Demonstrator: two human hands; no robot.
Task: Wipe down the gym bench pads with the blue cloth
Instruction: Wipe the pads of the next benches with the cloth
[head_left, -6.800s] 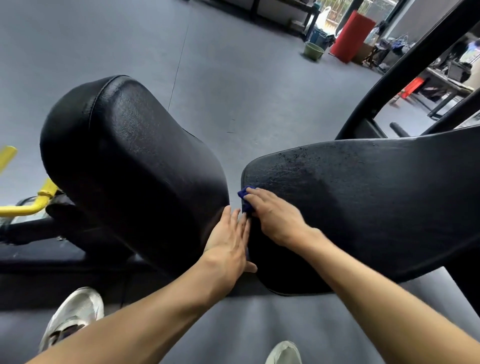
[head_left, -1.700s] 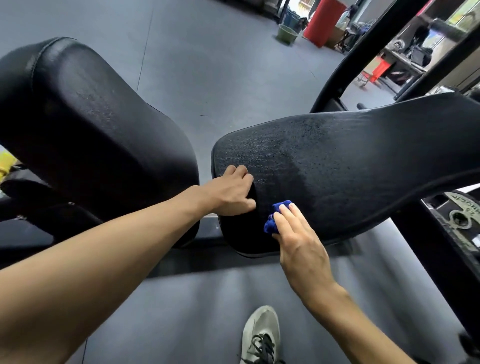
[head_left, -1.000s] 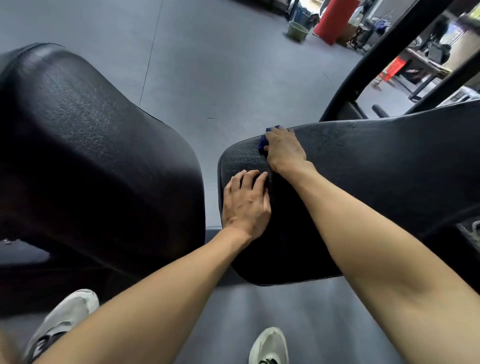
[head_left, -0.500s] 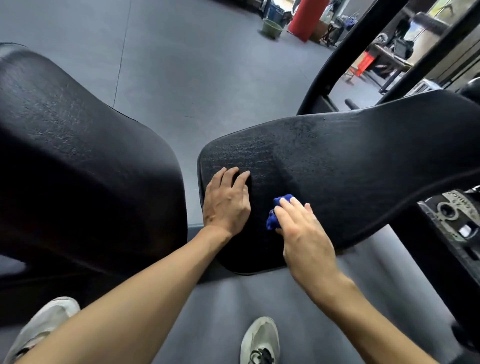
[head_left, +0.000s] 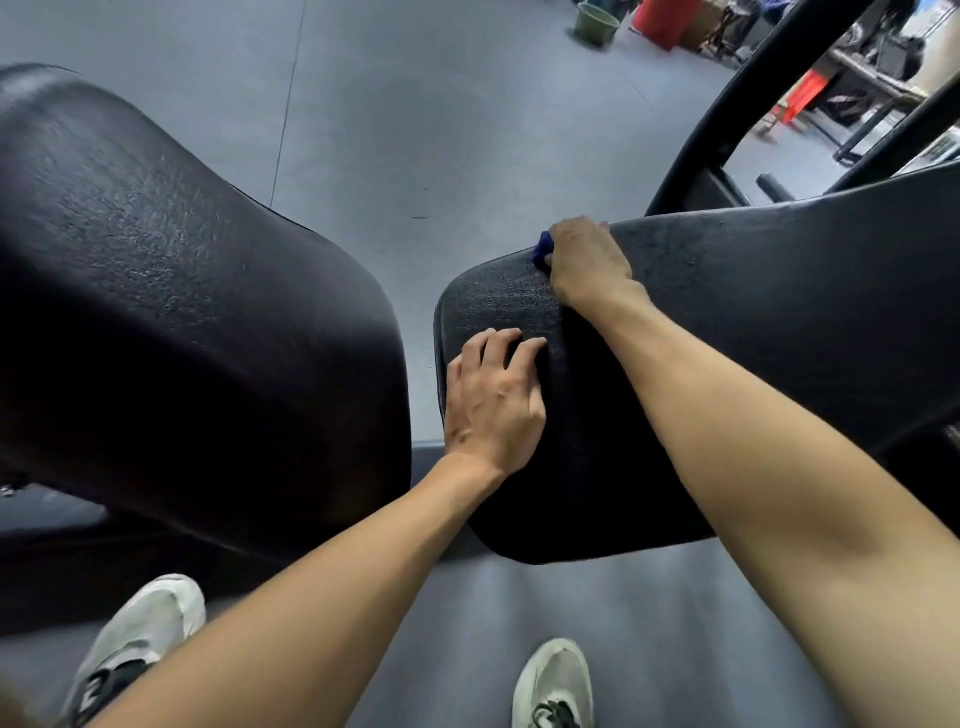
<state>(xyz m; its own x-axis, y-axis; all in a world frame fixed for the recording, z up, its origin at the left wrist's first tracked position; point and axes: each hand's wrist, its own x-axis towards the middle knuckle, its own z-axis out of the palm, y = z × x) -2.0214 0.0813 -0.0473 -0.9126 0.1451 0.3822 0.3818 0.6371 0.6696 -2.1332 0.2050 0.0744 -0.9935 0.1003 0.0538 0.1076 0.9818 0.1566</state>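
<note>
While the right hand (head_left: 587, 260) lies on the far edge of the right bench pad (head_left: 753, 332), its fingers curl over that edge and hold the blue cloth (head_left: 543, 248) against the pad. Only a small bunch of the cloth shows, sticking out at the left side of the hand, by the knuckles; the rest is hidden under the palm and fingers. The cloth sits on the pad's far rim, near the pad's rounded left end.

The left hand (head_left: 493, 400) rests on the same pad, nearer the person than the cloth and well apart from it. Its palm lies flat on the pad's surface and its fingers are bent a little, spread, with the tips pressing on the leather; it holds nothing. The right forearm crosses the pad just to the right of this hand.

To the left of the right bench pad, across a narrow gap, stands the left bench pad (head_left: 171, 312), large, black and untouched by either hand. Below the right pad two pale shoes (head_left: 553, 686) stand on the grey floor (head_left: 415, 114). Beyond the pad a black frame bar (head_left: 748, 104) rises slantwise, and a green bucket (head_left: 596, 21) stands far off on the floor.
</note>
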